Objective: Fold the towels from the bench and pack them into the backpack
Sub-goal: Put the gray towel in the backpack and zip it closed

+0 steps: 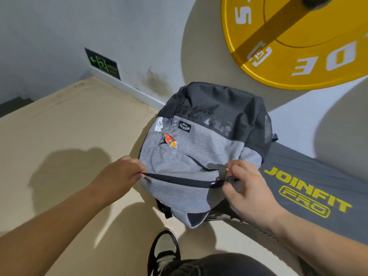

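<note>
Grey-and-black backpack [201,148] with red rocket patch [169,140]; yellow weight plate [298,56] with white lettering.

Matt grey-and-black woven cloth backpack [201,150]

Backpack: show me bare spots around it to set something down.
Bare: tan floor left of the backpack, between baseboard and left hand; grey bench pad beyond the right hand. Crowded: the zipper, where both hands pinch, and near the shoe.
</note>
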The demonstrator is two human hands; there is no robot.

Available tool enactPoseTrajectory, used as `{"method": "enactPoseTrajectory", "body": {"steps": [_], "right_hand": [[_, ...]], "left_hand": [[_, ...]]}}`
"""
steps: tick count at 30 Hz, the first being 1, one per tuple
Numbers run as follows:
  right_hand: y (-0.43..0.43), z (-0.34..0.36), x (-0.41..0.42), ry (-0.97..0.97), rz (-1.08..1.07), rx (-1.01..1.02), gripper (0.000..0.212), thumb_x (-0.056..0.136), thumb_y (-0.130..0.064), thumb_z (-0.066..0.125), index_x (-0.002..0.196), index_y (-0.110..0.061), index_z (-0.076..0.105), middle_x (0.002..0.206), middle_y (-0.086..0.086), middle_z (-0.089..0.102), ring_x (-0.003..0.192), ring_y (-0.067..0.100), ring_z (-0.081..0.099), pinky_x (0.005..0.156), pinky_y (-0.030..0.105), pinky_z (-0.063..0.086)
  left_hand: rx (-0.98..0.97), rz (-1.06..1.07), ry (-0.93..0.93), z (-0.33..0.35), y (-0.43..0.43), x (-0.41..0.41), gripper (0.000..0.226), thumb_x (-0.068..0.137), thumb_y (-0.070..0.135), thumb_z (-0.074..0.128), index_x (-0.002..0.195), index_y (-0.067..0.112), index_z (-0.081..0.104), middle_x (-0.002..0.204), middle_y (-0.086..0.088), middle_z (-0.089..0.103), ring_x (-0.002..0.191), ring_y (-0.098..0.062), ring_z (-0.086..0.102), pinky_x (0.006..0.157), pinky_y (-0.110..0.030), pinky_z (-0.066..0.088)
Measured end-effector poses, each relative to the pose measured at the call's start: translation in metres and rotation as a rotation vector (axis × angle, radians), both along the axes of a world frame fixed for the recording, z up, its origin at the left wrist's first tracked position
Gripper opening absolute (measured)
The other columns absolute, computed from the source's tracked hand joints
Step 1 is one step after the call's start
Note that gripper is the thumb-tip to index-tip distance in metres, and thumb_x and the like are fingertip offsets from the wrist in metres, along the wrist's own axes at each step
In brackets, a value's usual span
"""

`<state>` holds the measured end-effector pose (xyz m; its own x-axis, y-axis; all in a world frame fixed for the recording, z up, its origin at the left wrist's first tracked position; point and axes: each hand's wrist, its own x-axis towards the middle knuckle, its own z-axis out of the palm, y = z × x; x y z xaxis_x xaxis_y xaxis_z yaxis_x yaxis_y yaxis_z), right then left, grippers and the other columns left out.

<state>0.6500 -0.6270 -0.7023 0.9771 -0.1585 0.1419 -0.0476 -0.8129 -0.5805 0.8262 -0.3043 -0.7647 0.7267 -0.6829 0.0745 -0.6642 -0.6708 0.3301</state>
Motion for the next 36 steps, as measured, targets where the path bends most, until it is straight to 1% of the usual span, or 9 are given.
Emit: {"method": "enactPoseTrajectory", "body": {"steps": [4, 8, 11, 16, 19, 22, 27, 30, 36], "right_hand": [[-0.017, -0.005, -0.019, 0.162, -0.112, 0.405, 0.011, 0.091, -0.014, 0.068, 0.081, -0.016, 0.064, 0.084, 0.003, 0.065, 0.087, 0.015, 0.061, 0.085, 0.028, 0.046], [-0.013, -0.002, -0.015, 0.169, -0.115, 0.614, 0.014, 0.095, -0.019, 0.068, 0.086, -0.008, 0.063, 0.077, 0.002, 0.060, 0.071, 0.005, 0.050, 0.071, 0.017, 0.041], [-0.014, 0.001, -0.019, 0.113, -0.098, 0.535, 0.015, 0.095, -0.017, 0.067, 0.083, -0.010, 0.061, 0.077, -0.004, 0.058, 0.069, 0.003, 0.048, 0.069, 0.014, 0.041], [-0.032, -0.012, -0.027, -0.022, -0.146, 0.116, 0.013, 0.091, -0.029, 0.064, 0.082, -0.026, 0.057, 0.097, -0.012, 0.055, 0.101, 0.013, 0.050, 0.090, 0.024, 0.043], [-0.058, -0.010, -0.025, 0.049, -0.298, 0.085, 0.018, 0.093, -0.038, 0.058, 0.081, -0.026, 0.052, 0.081, -0.011, 0.056, 0.082, 0.016, 0.053, 0.074, 0.037, 0.048], [-0.085, -0.012, -0.016, 0.161, -0.408, 0.077, 0.024, 0.095, -0.045, 0.055, 0.077, -0.034, 0.043, 0.065, -0.011, 0.057, 0.068, 0.018, 0.054, 0.063, 0.033, 0.043], [-0.117, -0.031, 0.013, 0.145, -0.552, 0.097, 0.018, 0.095, -0.044, 0.052, 0.086, -0.032, 0.044, 0.071, -0.009, 0.058, 0.080, 0.028, 0.060, 0.072, 0.038, 0.052], [-0.126, -0.044, 0.026, 0.160, -0.551, 0.107, 0.016, 0.095, -0.045, 0.052, 0.089, -0.032, 0.045, 0.071, -0.009, 0.058, 0.082, 0.029, 0.061, 0.077, 0.040, 0.054], [-0.130, -0.050, 0.037, 0.141, -0.556, 0.256, 0.023, 0.096, -0.032, 0.061, 0.089, -0.012, 0.052, 0.072, 0.004, 0.059, 0.076, 0.034, 0.061, 0.072, 0.038, 0.052]], "left_hand": [[0.098, 0.044, -0.152, 0.019, -0.034, -0.020, 0.014, 0.078, 0.012, 0.064, 0.078, 0.025, 0.065, 0.081, 0.013, 0.062, 0.087, -0.018, 0.055, 0.068, -0.037, 0.055], [-0.139, -0.232, -0.085, 0.042, -0.108, -0.078, 0.034, 0.084, 0.035, 0.065, 0.114, 0.020, 0.070, 0.108, 0.008, 0.068, 0.100, -0.014, 0.059, 0.087, -0.024, 0.050], [-0.118, -0.213, -0.048, 0.037, -0.147, -0.092, 0.035, 0.085, 0.047, 0.061, 0.113, 0.028, 0.070, 0.099, 0.010, 0.068, 0.097, -0.017, 0.062, 0.076, -0.033, 0.056], [-0.056, -0.234, -0.153, 0.026, -0.155, -0.095, 0.034, 0.091, 0.048, 0.043, 0.071, 0.025, 0.060, 0.065, 0.010, 0.057, 0.068, -0.016, 0.060, 0.052, -0.028, 0.051], [-0.090, -0.199, -0.179, 0.023, -0.145, -0.092, 0.035, 0.092, 0.044, 0.043, 0.069, 0.025, 0.060, 0.062, 0.010, 0.054, 0.066, -0.016, 0.056, 0.054, -0.027, 0.051], [-0.100, -0.185, -0.200, 0.022, -0.139, -0.091, 0.037, 0.093, 0.044, 0.041, 0.068, 0.024, 0.060, 0.061, 0.010, 0.052, 0.064, -0.014, 0.052, 0.054, -0.024, 0.048], [0.048, -0.148, -0.203, 0.022, -0.140, -0.091, 0.043, 0.092, 0.049, 0.034, 0.066, 0.027, 0.060, 0.060, 0.012, 0.053, 0.062, -0.010, 0.054, 0.053, -0.021, 0.044], [0.148, -0.063, -0.062, 0.026, -0.141, -0.093, 0.052, 0.096, 0.059, 0.021, 0.082, 0.026, 0.059, 0.076, 0.008, 0.052, 0.077, -0.012, 0.057, 0.065, -0.029, 0.049], [0.121, 0.011, 0.048, 0.036, -0.146, -0.097, 0.030, 0.101, 0.050, 0.044, 0.093, 0.026, 0.060, 0.092, 0.007, 0.061, 0.087, -0.016, 0.062, 0.076, -0.034, 0.050]]}}
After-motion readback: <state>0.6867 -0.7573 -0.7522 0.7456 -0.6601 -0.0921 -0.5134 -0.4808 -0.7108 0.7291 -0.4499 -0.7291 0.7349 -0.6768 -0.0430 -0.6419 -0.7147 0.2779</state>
